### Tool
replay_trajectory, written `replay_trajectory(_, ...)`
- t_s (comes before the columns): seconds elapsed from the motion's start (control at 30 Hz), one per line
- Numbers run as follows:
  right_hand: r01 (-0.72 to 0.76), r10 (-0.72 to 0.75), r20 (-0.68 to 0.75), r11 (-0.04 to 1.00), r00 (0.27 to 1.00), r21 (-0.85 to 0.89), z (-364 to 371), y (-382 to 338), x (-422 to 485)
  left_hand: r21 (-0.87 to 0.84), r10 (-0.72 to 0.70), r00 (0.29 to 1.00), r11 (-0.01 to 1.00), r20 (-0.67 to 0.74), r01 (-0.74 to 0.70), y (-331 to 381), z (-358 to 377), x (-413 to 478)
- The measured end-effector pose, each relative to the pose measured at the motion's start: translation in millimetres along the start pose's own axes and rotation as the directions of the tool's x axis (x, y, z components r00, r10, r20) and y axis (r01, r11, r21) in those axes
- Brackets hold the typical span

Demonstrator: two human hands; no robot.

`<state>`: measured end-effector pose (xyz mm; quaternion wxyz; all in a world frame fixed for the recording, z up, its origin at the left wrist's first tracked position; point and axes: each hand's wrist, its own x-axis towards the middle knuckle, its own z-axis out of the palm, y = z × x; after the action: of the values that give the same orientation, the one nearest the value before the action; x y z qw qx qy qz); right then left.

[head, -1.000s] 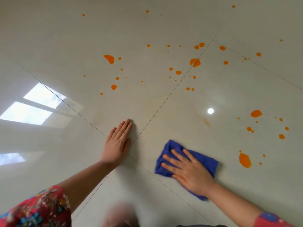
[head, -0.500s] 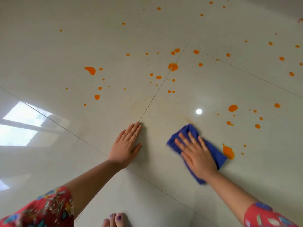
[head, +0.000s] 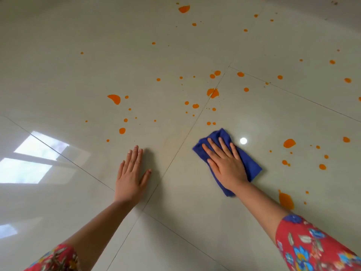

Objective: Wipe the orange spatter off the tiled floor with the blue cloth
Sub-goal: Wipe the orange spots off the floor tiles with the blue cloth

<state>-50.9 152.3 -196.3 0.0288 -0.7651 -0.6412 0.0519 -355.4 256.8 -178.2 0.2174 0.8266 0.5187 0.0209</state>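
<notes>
Head view: where does the blue cloth [head: 251, 166] sit?

— Flat on the tiled floor [head: 78, 75], right of the grout line [head: 187, 133], under the right hand [head: 226, 165]. Its fingers are straight and slightly spread, pressing rather than gripping. The left hand [head: 130, 178] lies flat on the neighbouring tile, fingers together and thumb out, holding nothing and apparently bracing.

— And the orange spatter [head: 213, 92]?

— Mostly unwiped, by the look of it. Two small drops [head: 208, 123] lie just beyond the cloth's far edge, and a big blob [head: 286, 200] sits beside the right forearm.

— So how should the person wipe?

— Probably with an even palm, pushing forward over the near drops, then folding to a clean face before tackling that blob, since a loaded cloth would likely smear. Glossy tile may let the cloth slip out, so weight belongs on the fingertips too
</notes>
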Motion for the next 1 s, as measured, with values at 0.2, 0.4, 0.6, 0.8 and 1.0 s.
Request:
replay_trajectory(0.2, 0.476, -0.474, 0.082, 0.880, 0.876, 0.003, 14.1, -74.7, 10.5, -0.062, -0.170, 0.984, 0.984, -0.050, 0.167, -45.3, -31.0, 16.6)
replay_trajectory(0.4, 0.144, -0.144, 0.040, 0.990, 0.989, -0.003, 5.6, -70.2, 76.0, -0.116, -0.344, 0.933, 0.927, 0.110, 0.356, -85.4, -64.3, 44.2)
replay_trajectory(0.6, 0.327, -0.325, 0.090, 0.945, 0.942, -0.012, 16.9, -144.9, 96.3, -0.091, -0.363, 0.889, 0.912, 0.279, 0.401, -91.6, -73.1, 54.5)
replay_trajectory(0.8, 0.117, -0.117, 0.074, 0.993, 0.990, 0.009, 7.9, -133.7, 119.2, -0.089, -0.350, 0.862, 0.909, 0.367, 0.407, -95.0, -82.5, 58.8)
replay_trajectory(1.0, 0.393, -0.392, 0.132, 0.919, 0.910, 0.024, 17.3, -213.9, 137.0, -0.097, -0.343, 0.860, 0.909, 0.377, 0.405, -95.7, -86.4, 59.2)
